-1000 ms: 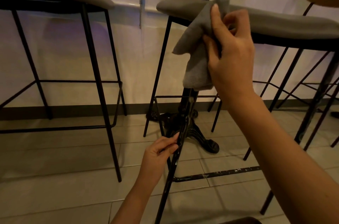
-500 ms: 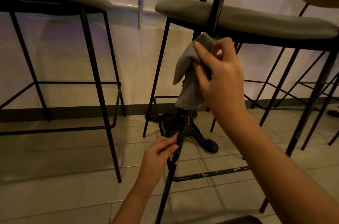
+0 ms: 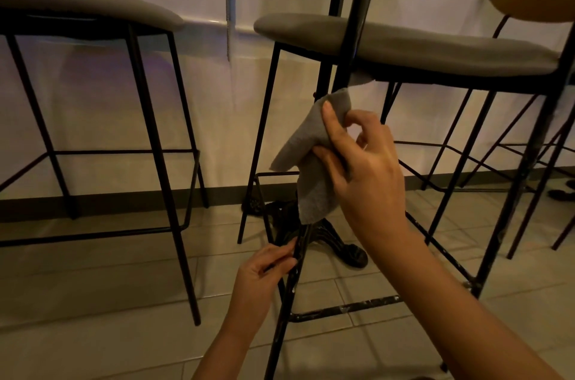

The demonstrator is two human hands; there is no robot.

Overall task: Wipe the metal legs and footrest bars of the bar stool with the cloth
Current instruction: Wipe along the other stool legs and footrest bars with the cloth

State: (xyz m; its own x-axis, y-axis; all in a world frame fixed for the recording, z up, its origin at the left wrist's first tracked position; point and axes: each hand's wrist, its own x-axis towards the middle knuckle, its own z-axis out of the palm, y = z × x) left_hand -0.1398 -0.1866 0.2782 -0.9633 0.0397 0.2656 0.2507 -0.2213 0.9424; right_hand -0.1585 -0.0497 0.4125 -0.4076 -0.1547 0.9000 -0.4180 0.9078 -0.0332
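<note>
We see a second stool (image 3: 93, 15) at the left of the frame and the dark, ornate foot of a table base (image 3: 336, 242) on the tiled floor (image 3: 93, 286) just behind the leg we are working on, crowding the middle of the view. The bar stool (image 3: 435, 46) fills the centre and right; its near front leg (image 3: 289, 301) runs as a long, slightly tilted line from the top edge down to the bottom edge — cut off at both ends. A paint-flecked footrest bar (image 3: 345, 309) leaves it low down and heads right. Our right hand (image 3: 364, 168) is closed on the grey cloth (image 3: 314, 180), which is wrapped around the leg at mid-frame and hides that stretch of it. Our left hand (image 3: 264, 273) pinches the leg lower down. The dim light blurs the far legs at the right edge.
</note>
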